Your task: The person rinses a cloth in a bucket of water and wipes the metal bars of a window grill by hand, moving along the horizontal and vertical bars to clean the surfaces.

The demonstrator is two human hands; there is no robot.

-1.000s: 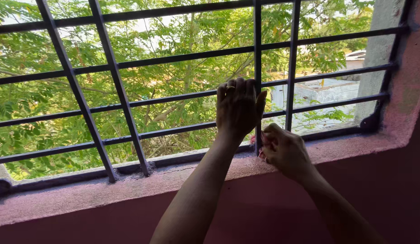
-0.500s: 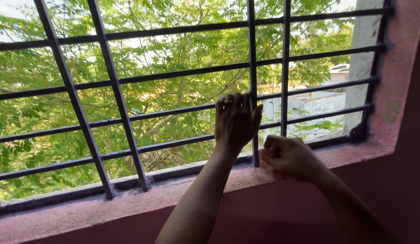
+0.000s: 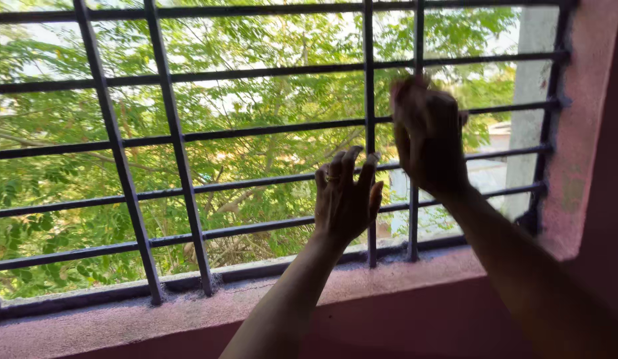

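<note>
dark metal window grille [image 3: 183, 136], crossed bars; left hand [image 3: 345, 199] spread against it; right hand [image 3: 428, 136] curled (blurred, grip unclear).

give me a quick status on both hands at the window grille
Left hand open, fingers against grille bars. Right hand raised, blurred, at upper bars. Nothing blocking.

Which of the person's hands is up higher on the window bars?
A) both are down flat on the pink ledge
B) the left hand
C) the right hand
C: the right hand is raised near an upper crossbar of the dark window grille, while the left hand sits lower against the bars, above the pink ledge.
</note>
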